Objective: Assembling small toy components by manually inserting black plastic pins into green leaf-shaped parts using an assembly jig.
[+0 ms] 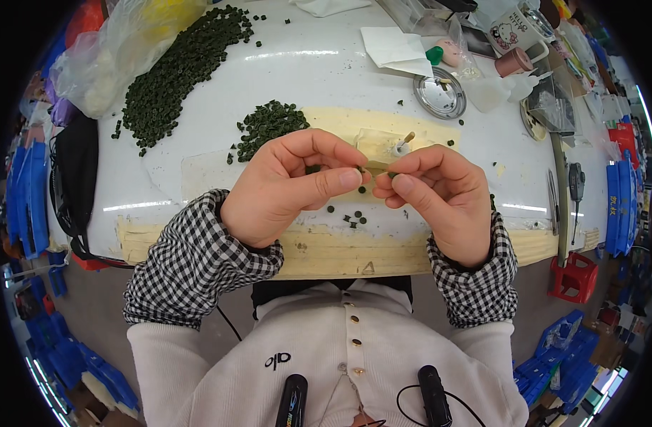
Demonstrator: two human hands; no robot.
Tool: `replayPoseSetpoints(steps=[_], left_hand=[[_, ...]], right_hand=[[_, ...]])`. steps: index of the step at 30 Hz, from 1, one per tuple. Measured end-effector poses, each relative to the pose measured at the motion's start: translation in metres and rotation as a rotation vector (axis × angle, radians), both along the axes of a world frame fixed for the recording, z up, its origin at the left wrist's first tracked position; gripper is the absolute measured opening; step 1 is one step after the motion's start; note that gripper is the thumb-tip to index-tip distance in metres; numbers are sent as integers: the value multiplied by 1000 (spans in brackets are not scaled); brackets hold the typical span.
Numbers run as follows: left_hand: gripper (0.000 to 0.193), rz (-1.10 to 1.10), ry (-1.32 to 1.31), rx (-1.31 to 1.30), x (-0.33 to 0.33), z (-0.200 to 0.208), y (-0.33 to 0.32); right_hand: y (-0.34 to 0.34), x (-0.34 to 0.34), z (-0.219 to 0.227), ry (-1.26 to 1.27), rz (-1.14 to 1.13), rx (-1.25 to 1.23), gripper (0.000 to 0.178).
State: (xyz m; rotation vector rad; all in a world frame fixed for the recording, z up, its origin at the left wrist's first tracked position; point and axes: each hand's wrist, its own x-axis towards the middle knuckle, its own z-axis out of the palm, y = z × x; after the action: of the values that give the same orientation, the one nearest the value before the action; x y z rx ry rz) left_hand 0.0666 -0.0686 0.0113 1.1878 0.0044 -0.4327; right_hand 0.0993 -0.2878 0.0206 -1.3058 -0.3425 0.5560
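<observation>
Over the near part of the table, my left hand [290,178] pinches a tiny dark green part [361,170] between thumb and forefinger. Close beside it, my right hand [443,196] holds another small dark green piece [393,175] in the same kind of pinch. The fingertips of both hands nearly meet. Several loose green parts [355,219], some spool-shaped, lie below them. Behind my left hand sits a small pile of the same parts [270,127]. Just beyond my fingers, a short brown stick [410,136] stands in a white holder on a yellowish block [372,140].
A large heap of green parts [176,78] spreads across the back left beside clear plastic bags [98,67]. At the back right are a round metal lid [440,95], white paper [395,50] and a mug [514,32]. A screwdriver [575,186] lies by the right edge.
</observation>
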Motion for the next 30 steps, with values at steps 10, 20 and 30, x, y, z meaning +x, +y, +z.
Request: replayPoseSetpoints(steps=[10,20,30], left_hand=[[14,6,49,-53,-2,0,0],[15,44,-92,94,-4,-1,-5],[13,35,-116,87,-5,4,-6]], right_hand=[[2,-2,-5,-128,-48,6,16],[5,-4,-4,-29,-45,-16,19],[7,-7,-5,-434,-120,-243,17]])
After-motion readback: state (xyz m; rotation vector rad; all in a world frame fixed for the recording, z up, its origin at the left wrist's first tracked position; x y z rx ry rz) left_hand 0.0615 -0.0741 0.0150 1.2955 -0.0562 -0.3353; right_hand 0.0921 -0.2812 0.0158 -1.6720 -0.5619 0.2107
